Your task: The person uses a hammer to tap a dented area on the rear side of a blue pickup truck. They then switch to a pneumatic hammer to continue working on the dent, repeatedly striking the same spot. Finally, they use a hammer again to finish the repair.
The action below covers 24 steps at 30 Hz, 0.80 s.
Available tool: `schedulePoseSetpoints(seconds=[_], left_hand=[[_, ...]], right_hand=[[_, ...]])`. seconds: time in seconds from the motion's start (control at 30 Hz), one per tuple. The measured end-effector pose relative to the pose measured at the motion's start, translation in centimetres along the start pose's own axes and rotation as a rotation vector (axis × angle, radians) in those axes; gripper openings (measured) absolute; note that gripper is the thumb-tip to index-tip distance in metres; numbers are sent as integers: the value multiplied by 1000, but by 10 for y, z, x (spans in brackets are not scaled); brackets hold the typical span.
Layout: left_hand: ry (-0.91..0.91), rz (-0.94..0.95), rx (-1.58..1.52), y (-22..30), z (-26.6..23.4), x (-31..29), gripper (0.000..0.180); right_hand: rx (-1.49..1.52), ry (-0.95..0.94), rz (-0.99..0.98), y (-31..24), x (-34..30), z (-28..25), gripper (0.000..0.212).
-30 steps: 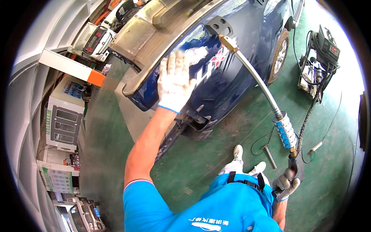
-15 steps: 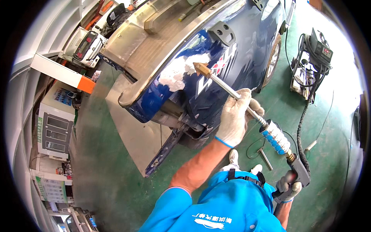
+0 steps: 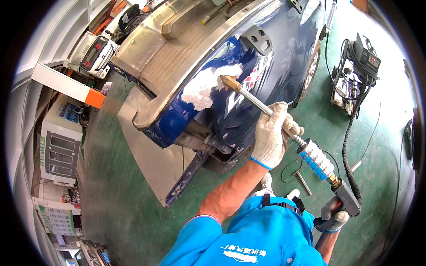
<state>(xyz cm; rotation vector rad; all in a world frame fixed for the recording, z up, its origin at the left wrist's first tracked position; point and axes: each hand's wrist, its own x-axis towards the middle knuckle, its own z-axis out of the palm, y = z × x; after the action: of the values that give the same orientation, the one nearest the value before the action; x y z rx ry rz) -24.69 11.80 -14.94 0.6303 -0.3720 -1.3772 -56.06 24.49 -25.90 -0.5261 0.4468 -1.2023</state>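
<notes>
Head view shows both your gloved hands on one long slide-hammer dent puller [image 3: 306, 148], which lies slantwise before you, between your body and the blue pickup truck [image 3: 284, 57]. Your left hand [image 3: 271, 135] is around the metal rod [image 3: 256, 103], behind the brass-coloured tip [image 3: 231, 83]; its fingers are bent and kept together, closed on this rod. The tip is at the right edge of the whitish patch [image 3: 199, 94] on the truck's side panel, but whether it touches the surface, I cannot tell. Your right hand [image 3: 333, 215] holds the dark pistol grip [image 3: 348, 200] at the other end, with the fingers wrapped around it; near the red button the picture is blurred, so I cannot tell if a finger presses. Between your two hands sits the ribbed sleeve [image 3: 317, 162], blue and white. From the grip, a black braided cable [image 3: 346, 146] goes up toward the welding machine [image 3: 367, 56]. Near your shoes, a T-shaped metal tool [image 3: 304, 182] lies on the green floor [image 3: 128, 186].
</notes>
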Motion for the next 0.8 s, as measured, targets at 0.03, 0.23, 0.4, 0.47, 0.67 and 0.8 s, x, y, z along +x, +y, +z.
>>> schedulePoseSetpoints(seconds=[0.03,0.23,0.4,0.47,0.67,0.8], left_hand=[[-4,6,4,1,0,0,17],[-10,23,9,7,0,-2,17],[-35,21,13,8,-1,-1,18],[-39,28,3,9,-1,-2,18],[-40,34,20,9,2,0,17],[-7,27,-3,10,6,-1,14]], right_hand=[[17,-4,7,1,0,-4,52],[54,-29,3,4,1,-12,53],[40,-19,-8,1,2,-11,57],[43,25,-35,0,3,-2,58],[-31,-30,-20,-4,5,-12,59],[-60,-12,-53,-5,4,-15,56]])
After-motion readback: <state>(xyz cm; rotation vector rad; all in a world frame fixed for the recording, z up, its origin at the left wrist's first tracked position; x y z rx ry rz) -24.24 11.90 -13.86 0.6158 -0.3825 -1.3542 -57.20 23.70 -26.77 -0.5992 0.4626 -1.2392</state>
